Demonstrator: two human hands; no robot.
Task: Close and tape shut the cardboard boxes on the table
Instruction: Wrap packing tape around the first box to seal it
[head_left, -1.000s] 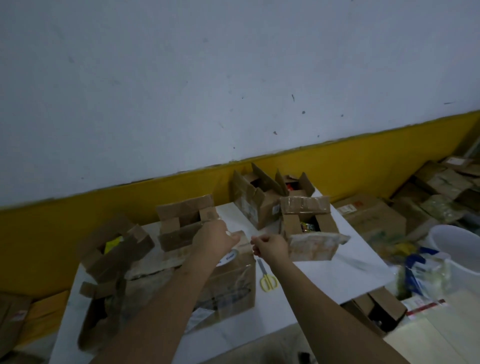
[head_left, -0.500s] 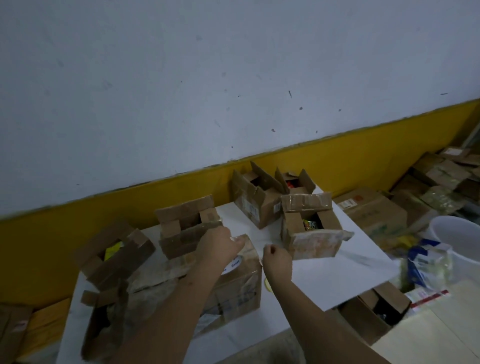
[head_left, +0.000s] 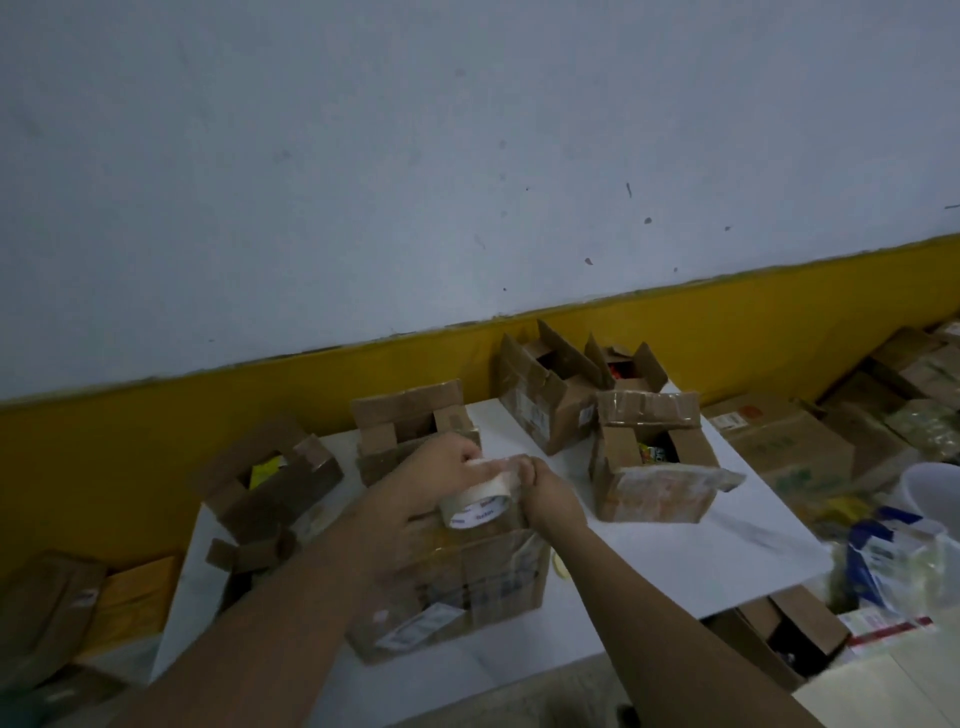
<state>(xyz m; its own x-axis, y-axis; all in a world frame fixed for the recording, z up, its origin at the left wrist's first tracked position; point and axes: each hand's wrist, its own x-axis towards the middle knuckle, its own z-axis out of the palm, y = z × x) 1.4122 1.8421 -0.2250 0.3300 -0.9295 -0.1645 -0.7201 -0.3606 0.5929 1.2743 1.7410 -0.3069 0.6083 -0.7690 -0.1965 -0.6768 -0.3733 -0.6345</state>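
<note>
A closed cardboard box (head_left: 467, 587) stands at the near middle of the white table (head_left: 675, 561). Over its top my left hand (head_left: 441, 470) grips a roll of clear tape (head_left: 475, 501) with a white printed core. My right hand (head_left: 545, 491) sits right beside the roll, its fingers curled and pinching at the roll's edge, where the tape end looks to be. Several other boxes stand open on the table: one behind my hands (head_left: 410, 421), one at the left (head_left: 270, 478), two at the back right (head_left: 550, 395), and one to the right (head_left: 654, 462) showing colourful contents.
Yellow scissors (head_left: 560, 566) lie partly hidden beside my right forearm. More cartons (head_left: 789, 441) are piled on the floor to the right, with a white bucket (head_left: 935, 488) and packets. An open box (head_left: 789, 634) sits under the table's right edge. A wall runs behind the table.
My right hand has moved left from the scissors' side to the tape roll. My left hand has lifted and tilted the roll so its core now shows.
</note>
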